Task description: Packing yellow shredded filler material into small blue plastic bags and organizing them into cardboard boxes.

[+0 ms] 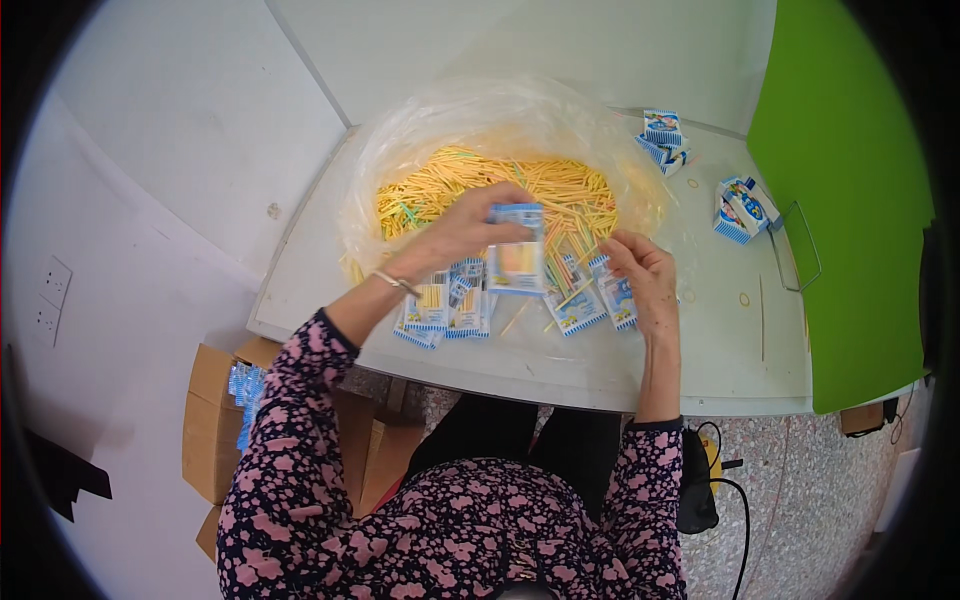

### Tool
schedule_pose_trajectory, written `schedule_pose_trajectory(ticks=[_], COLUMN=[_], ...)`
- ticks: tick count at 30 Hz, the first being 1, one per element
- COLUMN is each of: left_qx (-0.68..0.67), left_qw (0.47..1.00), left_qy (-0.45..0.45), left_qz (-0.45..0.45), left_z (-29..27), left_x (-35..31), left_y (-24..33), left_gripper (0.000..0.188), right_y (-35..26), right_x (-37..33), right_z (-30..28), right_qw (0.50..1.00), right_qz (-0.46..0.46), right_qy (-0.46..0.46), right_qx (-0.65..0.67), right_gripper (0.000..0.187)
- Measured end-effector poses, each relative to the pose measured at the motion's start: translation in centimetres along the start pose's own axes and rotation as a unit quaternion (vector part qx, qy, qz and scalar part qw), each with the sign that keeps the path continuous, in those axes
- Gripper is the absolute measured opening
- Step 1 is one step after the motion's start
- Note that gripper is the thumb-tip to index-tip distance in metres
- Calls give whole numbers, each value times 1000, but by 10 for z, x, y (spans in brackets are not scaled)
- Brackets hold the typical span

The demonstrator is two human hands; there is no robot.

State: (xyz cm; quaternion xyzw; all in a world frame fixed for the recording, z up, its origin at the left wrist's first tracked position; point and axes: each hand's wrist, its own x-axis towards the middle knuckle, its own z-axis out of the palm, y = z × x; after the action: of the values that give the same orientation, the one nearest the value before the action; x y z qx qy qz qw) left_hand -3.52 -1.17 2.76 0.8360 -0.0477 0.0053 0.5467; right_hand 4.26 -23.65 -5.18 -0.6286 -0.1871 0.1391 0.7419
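My left hand (478,222) is closed on a small blue-and-white packet (516,262) with a clear window, held upright by its top edge and slightly blurred. Yellow and orange sticks show through that window. To its right, my right hand (647,280) is closed with fingertips pinched; anything between them is too small to make out. Behind both hands a heap of thin yellow sticks (545,180), with a few green ones, fills a large clear plastic bag (510,105). Several similar packets lie on the table in front, among them filled packets (428,308) and a packet (578,312) beside loose sticks.
At the back right sit blue-and-white packets (662,128) and a bundle of packets (740,210) next to a bent wire stand (803,245). Rubber bands (744,299) lie on the white table (720,370). A cardboard box (208,425) holding blue packets stands below the left edge.
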Motion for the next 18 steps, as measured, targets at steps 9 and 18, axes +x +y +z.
schedule_pose_trajectory(ticks=[9, 18], left_qx=[362, 340], left_qw=[927, 914], left_qy=[92, -59], left_qz=[31, 212], left_z=[-61, 55], left_x=[-61, -5], left_y=[-55, -55], left_gripper=[30, 24], right_y=[6, 36], right_x=[-32, -28], right_z=[20, 18], right_qw=[825, 773], right_qz=[-190, -202], right_qy=[24, 33], right_qx=[-532, -600], right_gripper=[27, 36])
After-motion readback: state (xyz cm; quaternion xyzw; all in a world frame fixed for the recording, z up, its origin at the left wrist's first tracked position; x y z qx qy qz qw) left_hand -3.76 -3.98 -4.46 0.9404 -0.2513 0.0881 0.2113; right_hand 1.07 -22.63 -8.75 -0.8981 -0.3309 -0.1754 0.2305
